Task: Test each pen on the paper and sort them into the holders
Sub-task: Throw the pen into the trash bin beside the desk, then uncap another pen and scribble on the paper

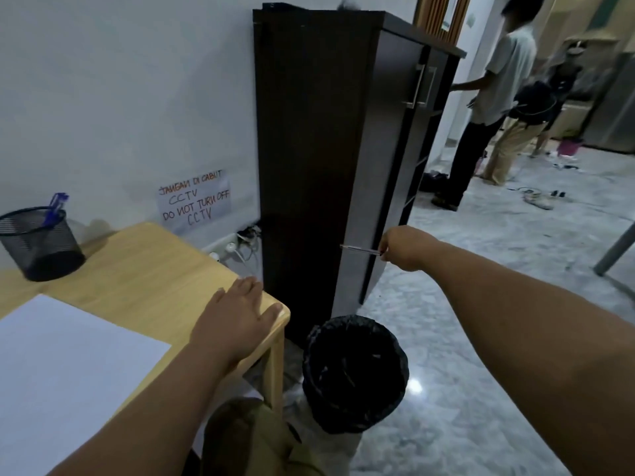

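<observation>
Pen (pixel 360 250) held near-horizontal, free end pointing left, gripped at its right end by the right hand (pixel 403 249); left hand (pixel 237 317) flat, released, on desk (pixel 144 269) corner.

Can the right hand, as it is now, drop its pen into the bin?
Probably yes. The right hand holds the pen out over the floor, above and a little beyond the bin. The bin's mouth is open and nothing lies between them, so a short pull back should do.
</observation>
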